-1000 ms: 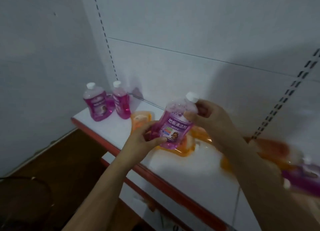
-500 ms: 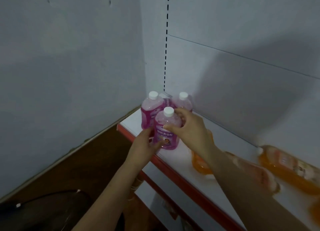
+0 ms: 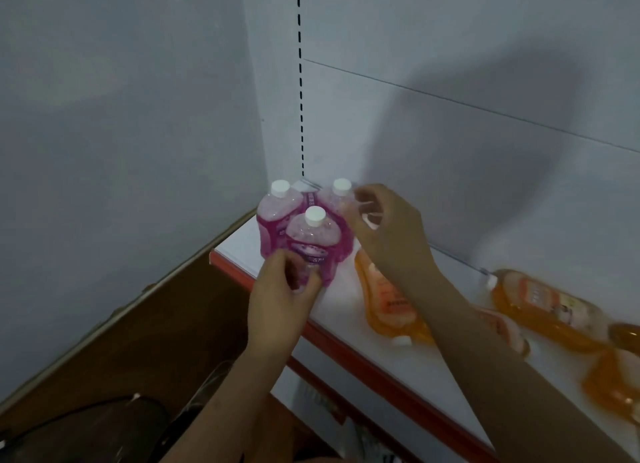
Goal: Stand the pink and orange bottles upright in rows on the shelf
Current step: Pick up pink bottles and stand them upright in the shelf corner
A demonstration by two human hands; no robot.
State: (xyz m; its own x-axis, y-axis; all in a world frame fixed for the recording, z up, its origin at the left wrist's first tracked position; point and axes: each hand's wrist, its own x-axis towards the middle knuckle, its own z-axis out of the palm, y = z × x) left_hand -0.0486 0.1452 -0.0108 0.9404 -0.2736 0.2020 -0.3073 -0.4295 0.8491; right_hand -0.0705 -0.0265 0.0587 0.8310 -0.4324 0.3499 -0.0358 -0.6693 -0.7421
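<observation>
The front pink bottle (image 3: 313, 244) stood upright near the red front edge of the white shelf (image 3: 349, 310), at its left end by the corner. Two more pink bottles stood upright just behind it, the left one (image 3: 277, 220) and the right one (image 3: 337, 213), all three crowded together and seemingly touching. To the right, several orange bottles lay on their sides on the shelf: one (image 3: 388, 299) partly hidden under the right forearm, another (image 3: 550, 310) farther right near the back panel, and more at the right border, blurred. The grey wall (image 3: 121, 116) closed off the left side, and the slotted upright (image 3: 300, 81) ran up the corner behind the bottles.

The left hand (image 3: 280, 296) gripped the front pink bottle low on its body, fingers and thumb curled round it. The right hand (image 3: 388, 234) hovered beside the right rear bottle with its fingers loosely curled; whether the fingertips touched that bottle could not be told.
</observation>
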